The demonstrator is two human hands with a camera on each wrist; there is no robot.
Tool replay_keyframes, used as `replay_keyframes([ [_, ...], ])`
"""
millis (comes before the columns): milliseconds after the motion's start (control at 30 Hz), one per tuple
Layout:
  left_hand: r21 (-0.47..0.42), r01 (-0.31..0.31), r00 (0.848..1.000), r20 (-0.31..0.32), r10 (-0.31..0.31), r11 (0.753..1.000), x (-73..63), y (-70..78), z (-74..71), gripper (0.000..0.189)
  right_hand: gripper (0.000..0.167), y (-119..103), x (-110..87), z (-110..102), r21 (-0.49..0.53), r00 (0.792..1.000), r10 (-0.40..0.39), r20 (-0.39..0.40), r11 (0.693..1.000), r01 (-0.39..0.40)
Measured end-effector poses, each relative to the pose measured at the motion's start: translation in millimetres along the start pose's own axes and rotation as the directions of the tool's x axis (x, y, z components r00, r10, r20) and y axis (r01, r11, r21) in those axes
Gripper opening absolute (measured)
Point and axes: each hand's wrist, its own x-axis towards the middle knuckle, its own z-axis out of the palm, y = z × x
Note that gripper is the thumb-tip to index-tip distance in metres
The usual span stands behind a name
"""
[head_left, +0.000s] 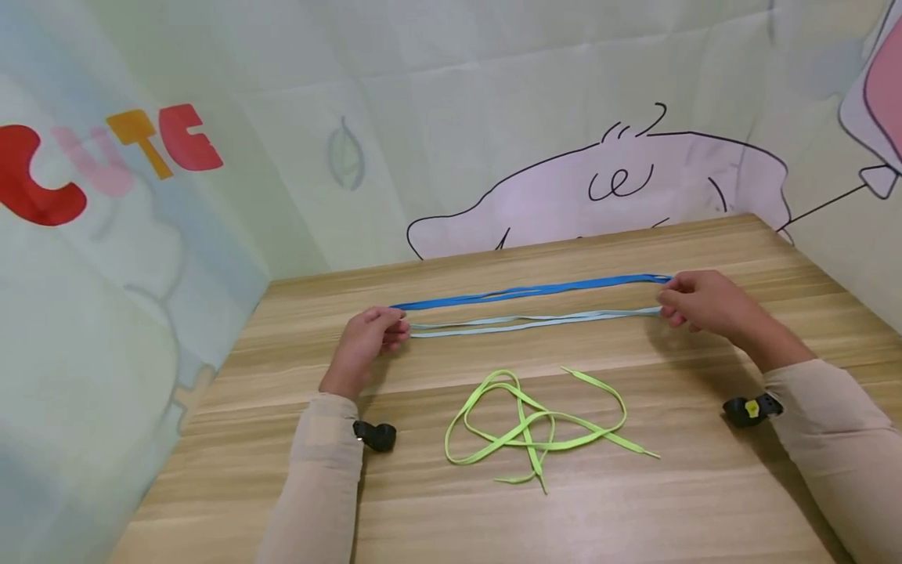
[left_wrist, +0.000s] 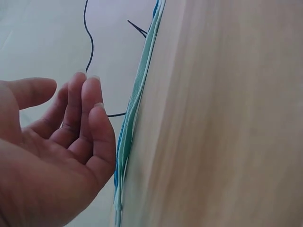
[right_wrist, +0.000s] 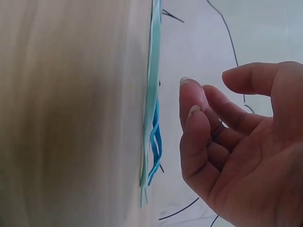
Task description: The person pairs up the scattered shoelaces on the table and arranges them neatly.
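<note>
Laces in 2 blues lie between left hand and right hand.

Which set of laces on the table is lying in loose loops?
The yellow-green laces, nearest the head camera; the dark blue laces and pale blue laces lie stretched nearly straight farther back.

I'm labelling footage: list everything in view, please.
Table: one, brown, centre
Blue lace bundle: one, blue, table's far part
Pale lace bundle: one, aqua, nearer
Lace tangle: one, lime, front centre
Backdrop: one, pale, behind table
CUTE letters: four, red, pink, orange, backdrop left
Cartoon figure: one, lilac, behind table
Leaf print: one, green, figure's left
Balloon print: one, pink, upper right
Wrist cameras: two, black, one per wrist
Sleeves: two, beige, both arms
Left hand: one, bare, near bundles' left ends
Right hand: one, bare, near right ends
</note>
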Motion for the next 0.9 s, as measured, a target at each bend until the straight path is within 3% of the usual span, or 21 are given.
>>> replay_keyframes([
  [333,0.077,-0.040,0.995,0.089,0.033,0.996,-7.3,4.3,14.2,0.036,0.030,-17.5,-11.2,13.8,-0.021,0.994,-0.099,0.048,0.995,0.100],
  [567,0.100,-0.074,0.981,0.188,0.054,0.992,-11.5,9.5,28.8,0.034,0.027,-34.6,-21.1,28.0,-0.052,0.983,-0.180,0.036,0.982,0.181],
  [900,0.127,-0.107,0.959,0.275,0.068,0.986,-17.8,12.2,46.0,0.031,0.028,-47.6,-31.9,49.5,-0.030,0.966,-0.229,0.120,0.972,0.234],
])
